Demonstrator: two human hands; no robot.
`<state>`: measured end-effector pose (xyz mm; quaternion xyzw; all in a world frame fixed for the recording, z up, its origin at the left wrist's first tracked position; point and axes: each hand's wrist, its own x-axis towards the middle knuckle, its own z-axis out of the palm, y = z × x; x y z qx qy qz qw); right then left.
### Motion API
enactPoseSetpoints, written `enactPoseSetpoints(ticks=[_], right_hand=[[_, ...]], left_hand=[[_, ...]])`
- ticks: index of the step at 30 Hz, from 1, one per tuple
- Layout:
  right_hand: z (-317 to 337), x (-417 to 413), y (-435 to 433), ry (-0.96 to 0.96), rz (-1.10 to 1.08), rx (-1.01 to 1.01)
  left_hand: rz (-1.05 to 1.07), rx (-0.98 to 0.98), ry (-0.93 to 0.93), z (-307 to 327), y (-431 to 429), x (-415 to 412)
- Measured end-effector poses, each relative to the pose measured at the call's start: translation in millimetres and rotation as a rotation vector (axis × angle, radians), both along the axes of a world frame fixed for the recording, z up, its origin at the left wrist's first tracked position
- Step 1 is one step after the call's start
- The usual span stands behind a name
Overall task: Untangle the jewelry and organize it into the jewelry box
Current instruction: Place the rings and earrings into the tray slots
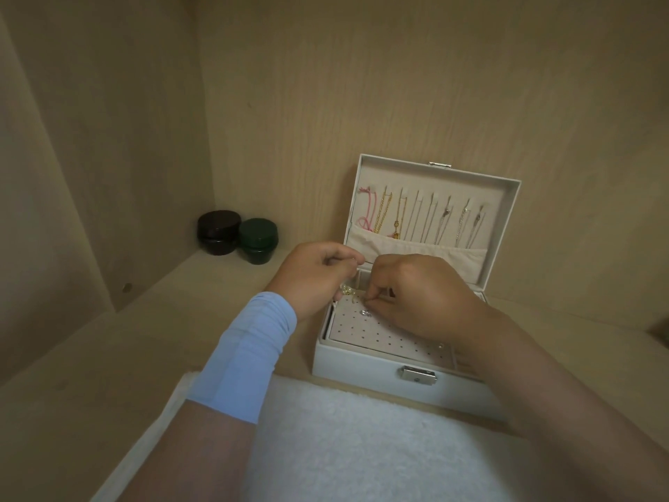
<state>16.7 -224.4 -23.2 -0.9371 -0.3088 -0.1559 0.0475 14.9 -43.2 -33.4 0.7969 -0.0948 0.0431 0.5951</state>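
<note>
The right hand (420,295) pinches something tiny between thumb and forefinger, low over the far left corner of the perforated earring tray (380,342); what it grips is too small to name. The left hand (318,277) is curled closed at the tray's far left edge, with a small gold-coloured piece (346,289) showing under its fingers. A small silver stud (365,313) sits in the tray just beside the right fingertips. The jewelry box (362,371) stands open on the shelf (90,356), chains (398,219) hanging in its lid. Likely step: seating an earring. Next, line the post up with a hole and press gently.
</note>
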Motion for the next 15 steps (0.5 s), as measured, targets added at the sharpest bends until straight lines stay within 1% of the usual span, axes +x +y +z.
enactPoseSetpoints(ticks=[3, 7, 9, 10, 13, 15], right_hand=[[2.0, -2.2, -1.8, 0.037, -0.014, -0.005], [5.3, -2.8, -7.6, 0.139, -0.024, -0.007], [7.7, -1.5, -10.1, 0.171, -0.027, 0.035], [8.8, -0.7, -11.0, 0.165, -0.035, 0.103], [11.3, -1.9, -11.0, 0.155, 0.005, 0.407], [12.9, -6.0, -8.6, 0.187, 0.061, 0.523]], left_hand=[[-0.001, -0.004, 0.005, 0.3, 0.1, -0.7], [-0.011, -0.004, 0.023, 1.2, 0.1, -2.0], [-0.028, -0.007, 0.036, 2.0, 0.1, -3.3], [-0.04, -0.019, 0.048, 2.6, -0.3, -3.9], [-0.046, -0.045, 0.072, 4.2, -2.2, -4.8], [-0.037, -0.064, 0.076, 3.7, -4.4, -4.6]])
